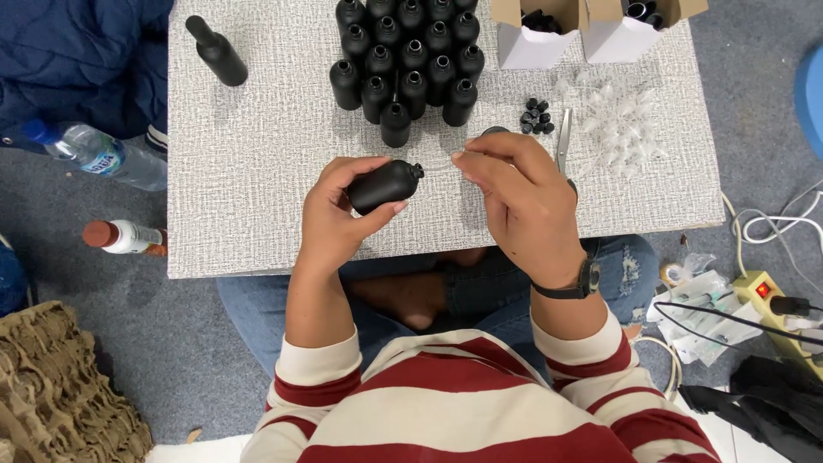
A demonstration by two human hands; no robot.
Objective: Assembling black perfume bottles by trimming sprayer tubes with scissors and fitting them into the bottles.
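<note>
Lying on its side in the left hand, a small matte black bottle points its open neck toward three o'clock, at the right hand. The left grip is clenched around the bottle's base and body, with the fingers curled over the top and the thumb beneath; the neck end sticks out free of the grip. The right hand hovers just beside the neck, thumb and forefinger pinched together at its nine o'clock edge on something too small and pale to make out, so whether that grip holds anything I cannot tell. Both hands sit above the near middle of the grey textured worktop.

At twelve o'clock from the held bottle stands a tight cluster of upright black bottles, all uncapped. A lone capped black bottle stands at eleven o'clock, well apart. At one o'clock from the right hand lie a small heap of black caps and a scatter of clear plastic inserts. Two white cartons stand at the far edge.
</note>
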